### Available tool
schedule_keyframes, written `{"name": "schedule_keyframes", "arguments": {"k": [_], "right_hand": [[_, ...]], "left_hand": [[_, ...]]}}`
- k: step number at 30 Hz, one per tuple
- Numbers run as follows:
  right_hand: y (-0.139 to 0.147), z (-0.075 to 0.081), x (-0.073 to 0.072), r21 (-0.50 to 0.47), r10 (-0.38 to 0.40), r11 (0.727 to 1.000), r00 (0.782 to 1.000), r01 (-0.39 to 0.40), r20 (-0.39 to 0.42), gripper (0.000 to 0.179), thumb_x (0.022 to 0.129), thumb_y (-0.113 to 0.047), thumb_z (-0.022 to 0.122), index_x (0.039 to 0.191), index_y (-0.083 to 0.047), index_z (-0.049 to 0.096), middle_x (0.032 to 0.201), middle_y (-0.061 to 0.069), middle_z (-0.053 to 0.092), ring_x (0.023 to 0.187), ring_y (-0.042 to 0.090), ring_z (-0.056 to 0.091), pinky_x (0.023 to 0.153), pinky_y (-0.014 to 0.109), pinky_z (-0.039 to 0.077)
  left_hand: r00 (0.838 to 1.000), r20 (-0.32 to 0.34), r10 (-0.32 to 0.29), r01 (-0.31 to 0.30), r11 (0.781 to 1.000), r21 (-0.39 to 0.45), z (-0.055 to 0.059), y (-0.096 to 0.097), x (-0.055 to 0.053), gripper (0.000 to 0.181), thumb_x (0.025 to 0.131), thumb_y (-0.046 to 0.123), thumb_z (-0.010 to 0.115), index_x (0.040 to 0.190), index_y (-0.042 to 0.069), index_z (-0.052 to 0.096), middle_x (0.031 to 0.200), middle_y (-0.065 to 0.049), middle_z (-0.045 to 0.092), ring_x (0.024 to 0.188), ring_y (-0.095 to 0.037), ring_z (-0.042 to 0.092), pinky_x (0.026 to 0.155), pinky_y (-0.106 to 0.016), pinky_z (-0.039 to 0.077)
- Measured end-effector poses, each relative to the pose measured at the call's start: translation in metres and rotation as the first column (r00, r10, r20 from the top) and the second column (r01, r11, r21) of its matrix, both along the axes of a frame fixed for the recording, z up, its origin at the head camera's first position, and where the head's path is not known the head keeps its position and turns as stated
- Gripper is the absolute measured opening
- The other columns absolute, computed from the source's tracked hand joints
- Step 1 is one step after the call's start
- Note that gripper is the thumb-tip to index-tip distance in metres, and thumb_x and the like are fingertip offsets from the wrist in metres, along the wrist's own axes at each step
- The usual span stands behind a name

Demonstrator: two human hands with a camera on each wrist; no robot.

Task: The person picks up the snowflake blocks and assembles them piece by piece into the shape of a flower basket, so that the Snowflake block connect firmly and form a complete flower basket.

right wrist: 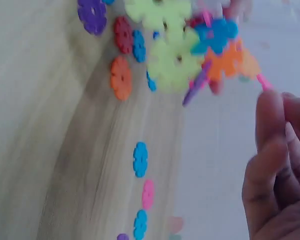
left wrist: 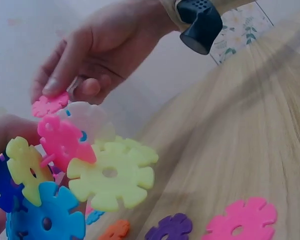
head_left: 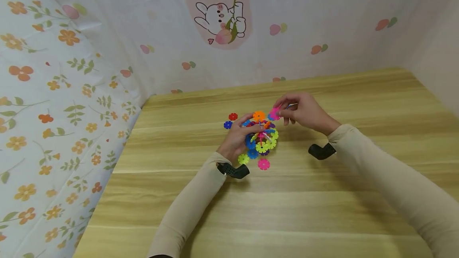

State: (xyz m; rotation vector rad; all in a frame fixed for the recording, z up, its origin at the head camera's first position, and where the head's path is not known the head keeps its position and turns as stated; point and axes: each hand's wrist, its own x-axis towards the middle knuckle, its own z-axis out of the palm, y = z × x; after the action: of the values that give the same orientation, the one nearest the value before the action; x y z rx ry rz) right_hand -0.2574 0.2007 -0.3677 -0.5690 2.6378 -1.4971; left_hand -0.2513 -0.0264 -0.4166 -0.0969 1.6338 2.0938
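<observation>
My left hand (head_left: 234, 139) holds a cluster of joined plastic snowflake discs (head_left: 262, 147) in yellow, blue, pink, orange and other colours, raised above the table. At the cluster's upper right, my right hand (head_left: 306, 110) pinches a pink snowflake disc (head_left: 274, 113) between thumb and fingers. In the left wrist view that pink disc (left wrist: 50, 105) is close above another pink disc (left wrist: 65, 142) of the cluster. Seen from the right wrist, the held disc (right wrist: 263, 82) is edge-on beside an orange disc (right wrist: 225, 62); whether the two touch I cannot tell.
Loose discs lie on the wooden table (head_left: 287, 210) around the cluster: a red one (head_left: 233, 116), a dark blue one (head_left: 228, 125), a pink one (head_left: 263, 164) and several others. Patterned cloth (head_left: 161, 31) hangs behind and to the left.
</observation>
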Motion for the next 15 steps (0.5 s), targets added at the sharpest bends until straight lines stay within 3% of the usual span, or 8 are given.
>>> {"name": "schedule_keyframes", "arguments": {"k": [5, 10, 15], "right_hand": [[-0.01, 0.001, 0.005, 0.028, 0.02, 0.999, 0.992, -0.016, -0.126, 0.011, 0.092, -0.005, 0.07, 0.103, -0.002, 0.072, 0.08, 0.015, 0.07, 0.056, 0.017, 0.065, 0.054, 0.028, 0.053], [-0.011, -0.001, 0.008, 0.016, -0.006, 1.0, 0.99, 0.009, -0.141, 0.011, 0.092, -0.005, 0.07, 0.102, -0.003, 0.073, 0.074, 0.011, 0.07, 0.054, 0.014, 0.062, 0.052, 0.027, 0.051], [-0.012, -0.003, 0.012, -0.002, -0.039, 0.999, 0.988, 0.04, -0.151, 0.013, 0.092, -0.006, 0.07, 0.104, -0.003, 0.074, 0.075, 0.012, 0.071, 0.054, 0.01, 0.062, 0.051, 0.025, 0.05]], "left_hand": [[1.0, -0.012, 0.005, -0.004, 1.0, 0.001, 0.002, 0.0, 0.0, 0.061, 0.093, 0.008, 0.07, 0.148, 0.02, 0.048, 0.142, -0.012, 0.052, 0.115, -0.023, 0.06, 0.11, -0.045, 0.048], [1.0, -0.014, -0.005, 0.005, 1.0, -0.006, 0.003, 0.001, 0.001, 0.063, 0.092, 0.01, 0.072, 0.149, 0.02, 0.047, 0.148, -0.01, 0.044, 0.123, -0.025, 0.056, 0.113, -0.047, 0.046], [1.0, -0.009, -0.024, 0.024, 1.0, 0.007, 0.005, -0.001, 0.002, 0.064, 0.093, 0.009, 0.07, 0.15, 0.021, 0.044, 0.146, -0.012, 0.049, 0.116, -0.023, 0.062, 0.109, -0.046, 0.049]]}}
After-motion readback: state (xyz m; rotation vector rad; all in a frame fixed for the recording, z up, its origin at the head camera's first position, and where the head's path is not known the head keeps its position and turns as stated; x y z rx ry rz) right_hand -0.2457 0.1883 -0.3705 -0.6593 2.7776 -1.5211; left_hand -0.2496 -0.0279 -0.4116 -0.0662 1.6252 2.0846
